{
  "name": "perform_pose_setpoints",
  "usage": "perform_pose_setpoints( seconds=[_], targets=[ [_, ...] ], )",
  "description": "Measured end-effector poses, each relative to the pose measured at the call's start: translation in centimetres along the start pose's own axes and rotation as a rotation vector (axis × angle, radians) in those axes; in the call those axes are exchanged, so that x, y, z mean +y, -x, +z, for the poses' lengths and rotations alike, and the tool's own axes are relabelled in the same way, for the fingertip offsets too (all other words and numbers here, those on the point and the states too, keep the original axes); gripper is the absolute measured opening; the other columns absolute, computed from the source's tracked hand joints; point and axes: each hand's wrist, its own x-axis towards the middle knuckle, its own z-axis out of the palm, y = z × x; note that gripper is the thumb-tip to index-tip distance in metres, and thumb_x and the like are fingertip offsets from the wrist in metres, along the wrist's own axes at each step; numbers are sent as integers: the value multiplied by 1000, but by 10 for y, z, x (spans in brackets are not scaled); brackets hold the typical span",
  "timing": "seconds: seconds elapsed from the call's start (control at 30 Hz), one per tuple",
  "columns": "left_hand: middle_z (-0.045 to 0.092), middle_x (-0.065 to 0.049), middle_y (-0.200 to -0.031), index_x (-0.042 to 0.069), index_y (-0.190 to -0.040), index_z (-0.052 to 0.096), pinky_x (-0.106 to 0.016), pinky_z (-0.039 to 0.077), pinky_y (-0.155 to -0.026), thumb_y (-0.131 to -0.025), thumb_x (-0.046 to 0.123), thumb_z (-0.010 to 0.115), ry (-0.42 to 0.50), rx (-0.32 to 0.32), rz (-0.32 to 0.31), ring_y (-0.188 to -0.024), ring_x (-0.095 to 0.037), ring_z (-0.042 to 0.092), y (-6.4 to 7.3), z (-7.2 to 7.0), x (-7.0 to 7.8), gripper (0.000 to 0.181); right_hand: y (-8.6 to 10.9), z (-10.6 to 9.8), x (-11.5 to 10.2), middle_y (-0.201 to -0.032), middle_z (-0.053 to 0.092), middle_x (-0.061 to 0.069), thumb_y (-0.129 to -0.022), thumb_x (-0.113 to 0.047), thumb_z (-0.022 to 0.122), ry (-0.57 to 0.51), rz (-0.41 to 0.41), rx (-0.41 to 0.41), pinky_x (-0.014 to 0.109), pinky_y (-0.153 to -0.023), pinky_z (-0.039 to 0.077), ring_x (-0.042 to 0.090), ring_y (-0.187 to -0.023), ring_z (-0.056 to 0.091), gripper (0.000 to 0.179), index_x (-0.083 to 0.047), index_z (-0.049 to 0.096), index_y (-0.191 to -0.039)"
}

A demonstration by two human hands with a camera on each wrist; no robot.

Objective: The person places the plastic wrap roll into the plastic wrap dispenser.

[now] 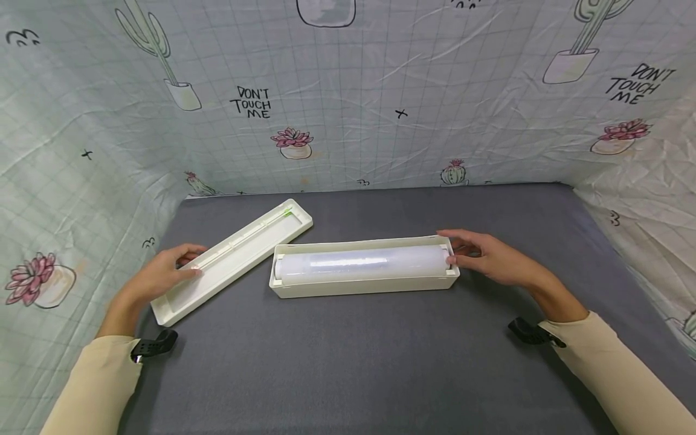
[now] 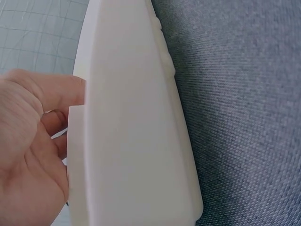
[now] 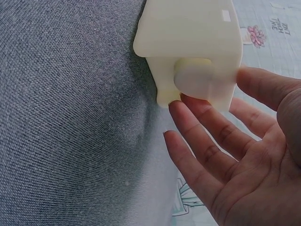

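Observation:
A long white plastic cling film box (image 1: 364, 286) lies on the table with its top off. Inside it is a roll of clear cling film (image 1: 359, 263). At the box's right end, my right hand (image 1: 497, 260) grips the end wall, thumb over the rim; in the right wrist view the fingertips (image 3: 178, 110) are at the round knob (image 3: 194, 79). The long lid (image 1: 239, 254), underside up with a small green mark near its far end, slants to the left of the box. My left hand (image 1: 160, 275) pinches its left long edge, thumb on the inside.
Grey cloth (image 1: 348, 362) covers the table. A patterned curtain (image 1: 348, 90) with cactus drawings rises behind and on both sides. The lid's far end lies close behind the box's left end. Black straps with small devices sit at both wrists.

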Motion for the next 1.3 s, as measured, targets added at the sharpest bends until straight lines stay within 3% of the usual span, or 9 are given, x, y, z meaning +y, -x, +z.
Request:
perform_pose_setpoints(
  seconds=[0.13,0.37,0.73,0.93,1.13,1.3],
  targets=[
    [68,-18,-120,-1,-136,58,-13,43,-79,-97,11,68,-26,17,19,-98,1,57,1,1,0,42,0,1,0,-143,56,16,-102,-22,64,6,0,3,51,-99,48,34,-128,56,58,-12,42,-155],
    [69,-20,-119,-2,-130,64,-15,43,-78,-94,6,71,-83,45,68,-99,-10,59,1,1,5,37,1,2,-1,-140,58,15,-102,-22,63,-2,2,2,36,-95,51,32,-126,58,58,-13,42,-155],
    [68,-22,-119,-6,-125,66,-14,40,-82,-92,0,71,-146,84,119,-103,-18,58,1,0,12,35,3,2,-1,-141,57,17,-103,-20,61,-13,-15,-13,33,-91,53,34,-126,59,57,-12,41,-155],
    [68,-21,-120,-3,-128,63,-14,42,-82,-93,0,69,-133,49,125,-107,-32,61,0,-3,17,35,2,1,0,-139,59,17,-103,-20,62,-10,-18,-11,38,-92,53,33,-124,60,56,-13,42,-155],
    [70,-17,-116,1,-131,62,-13,43,-80,-93,1,70,-104,41,137,-101,-14,62,0,-8,19,38,-1,0,0,-141,57,17,-102,-19,63,-3,-20,-15,47,-95,52,34,-125,59,56,-12,42,-155],
    [69,-17,-123,6,-131,66,-10,42,-79,-95,6,70,-85,69,95,-100,3,56,2,-12,23,36,-4,0,-1,-141,57,17,-103,-17,62,13,-26,-20,47,-95,51,34,-125,59,56,-11,41,-155]
  ],
)
